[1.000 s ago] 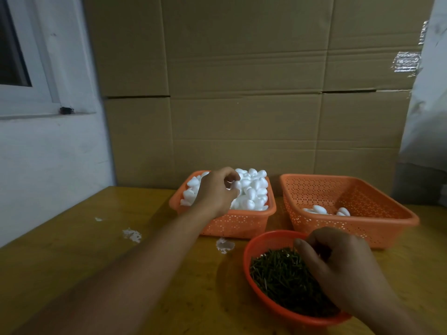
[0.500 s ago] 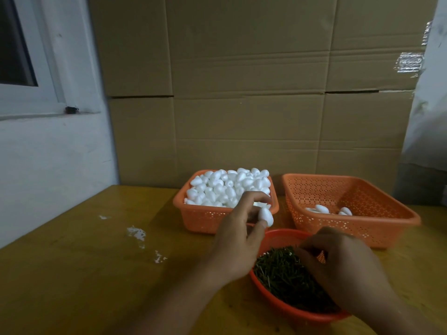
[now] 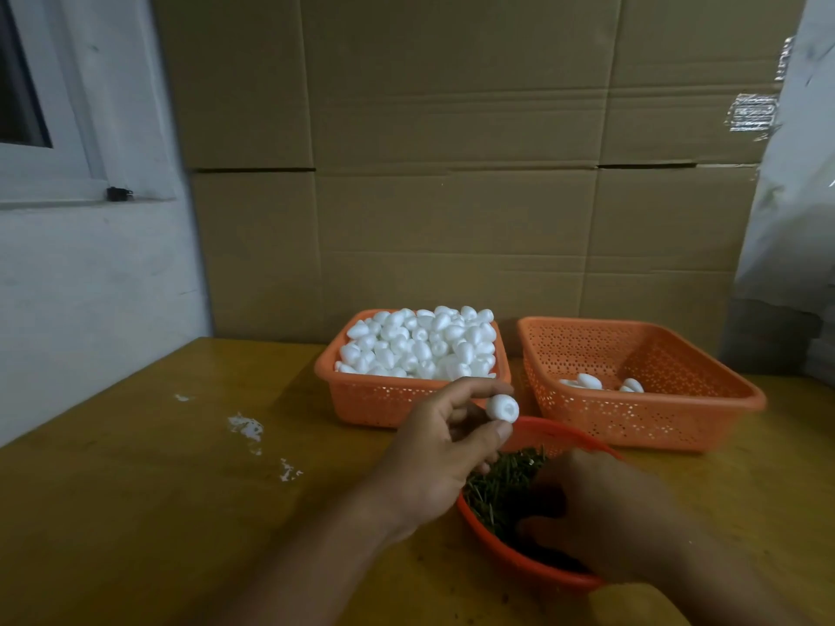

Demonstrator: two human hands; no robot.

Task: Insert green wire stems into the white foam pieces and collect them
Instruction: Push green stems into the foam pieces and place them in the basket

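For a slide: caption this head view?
Left hand holds foam piece; right hand reaches into bowl of green stems.

Two bare forearms enter from the bottom of the frame, each ending in a bare hand. The left hand (image 3: pixel 440 449) sits just below the centre of the frame, its forearm running down toward the lower middle edge. No sleeve, watch, ring or band shows anywhere along it, from the wrist to the frame edge. The right hand (image 3: pixel 601 517) fills the lower right of the frame, darker with shadow and somewhat blurred, so small details on it are hard to make out; as far as can be seen it is also bare, with no glove, and its wrist carries no cuff.
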